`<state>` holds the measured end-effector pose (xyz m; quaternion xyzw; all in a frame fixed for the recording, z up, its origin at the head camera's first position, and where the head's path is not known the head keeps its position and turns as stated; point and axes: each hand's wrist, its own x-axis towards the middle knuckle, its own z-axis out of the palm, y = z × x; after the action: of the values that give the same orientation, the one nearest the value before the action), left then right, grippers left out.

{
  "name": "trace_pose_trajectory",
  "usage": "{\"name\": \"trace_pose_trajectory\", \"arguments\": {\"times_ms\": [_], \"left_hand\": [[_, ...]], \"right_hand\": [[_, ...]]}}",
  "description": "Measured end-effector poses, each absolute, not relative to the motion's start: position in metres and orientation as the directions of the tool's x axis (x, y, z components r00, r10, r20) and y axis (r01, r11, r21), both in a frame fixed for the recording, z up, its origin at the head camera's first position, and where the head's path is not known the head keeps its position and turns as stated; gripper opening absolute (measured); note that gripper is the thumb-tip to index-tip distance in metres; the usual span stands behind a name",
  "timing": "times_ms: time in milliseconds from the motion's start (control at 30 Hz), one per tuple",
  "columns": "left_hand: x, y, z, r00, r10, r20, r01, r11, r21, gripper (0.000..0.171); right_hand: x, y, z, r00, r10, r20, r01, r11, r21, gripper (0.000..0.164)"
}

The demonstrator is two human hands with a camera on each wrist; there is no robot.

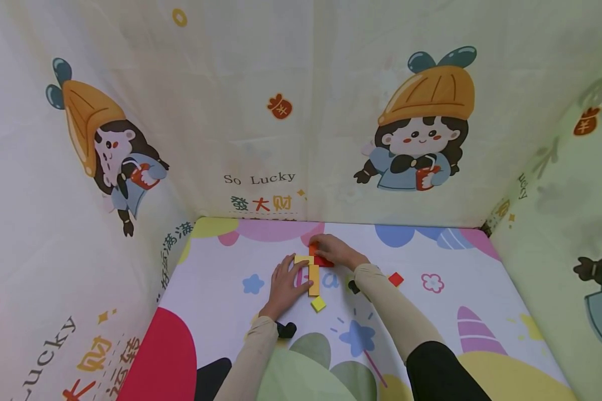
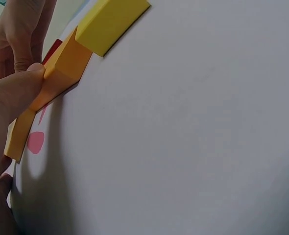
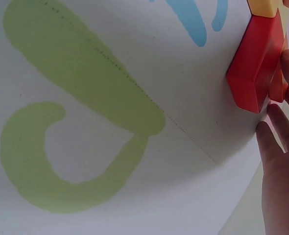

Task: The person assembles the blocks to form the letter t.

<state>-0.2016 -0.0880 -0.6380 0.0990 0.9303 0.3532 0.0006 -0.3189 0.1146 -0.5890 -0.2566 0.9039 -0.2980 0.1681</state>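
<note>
Several coloured blocks stand together on the printed mat. Beside a pale yellow block [image 1: 301,259], a yellow-orange block [image 1: 314,283] points toward me. My left hand [image 1: 283,281] is spread around these two, its thumb pressing the yellow-orange block and a finger touching the pale yellow one. Behind them is an orange-red block [image 1: 311,252], which my right hand [image 1: 335,250] pinches from above. A red block [image 1: 325,262] lies beneath that hand, against the others; in the right wrist view its slanted end [image 3: 252,73] shows. Some fingertips are hidden.
A bright yellow block [image 1: 318,304] lies just in front of the group. Another red block [image 1: 396,279] is farther right, beyond my right forearm. Printed cloth walls [image 1: 301,128] rise at the back and both sides of the mat [image 1: 215,278].
</note>
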Motion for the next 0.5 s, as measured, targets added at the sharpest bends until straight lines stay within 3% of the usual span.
{"name": "trace_pose_trajectory", "arguments": {"times_ms": [500], "left_hand": [[-0.2018, -0.0878, -0.6379, -0.982, 0.182, 0.054, 0.171, 0.726, 0.665, 0.059]], "right_hand": [[-0.3181, 0.1142, -0.5864, -0.81, -0.558, -0.179, -0.341, 0.698, -0.63, 0.04]]}}
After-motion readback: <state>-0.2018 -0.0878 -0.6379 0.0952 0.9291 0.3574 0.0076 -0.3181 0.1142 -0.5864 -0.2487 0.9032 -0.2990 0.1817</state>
